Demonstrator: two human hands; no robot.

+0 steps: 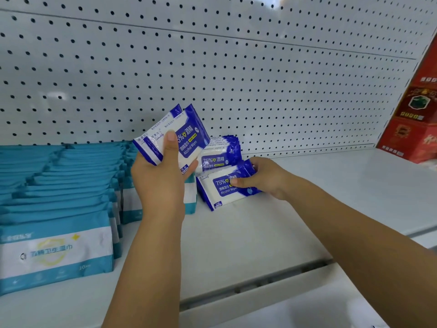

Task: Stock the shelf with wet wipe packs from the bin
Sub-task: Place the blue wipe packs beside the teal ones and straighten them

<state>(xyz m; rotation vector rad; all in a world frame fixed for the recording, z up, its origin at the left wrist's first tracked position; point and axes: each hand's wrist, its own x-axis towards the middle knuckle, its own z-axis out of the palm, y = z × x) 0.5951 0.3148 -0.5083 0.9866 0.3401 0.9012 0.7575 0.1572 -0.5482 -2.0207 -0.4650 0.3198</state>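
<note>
My left hand [160,176] holds up a small bundle of blue-and-white alcohol wipe packs [186,131] above the white shelf [248,233], thumb across their front. My right hand [262,177] pinches another blue-and-white pack [220,192] that leans on the shelf. Behind it stands a short row of the same packs [222,152] against the pegboard. The bin is not in view.
Rows of teal-and-white wipe packs [56,200] fill the shelf's left side. A red box [413,119] stands at the far right. A white pegboard wall [212,67] backs the shelf. The shelf's front lip [260,285] runs below my arms.
</note>
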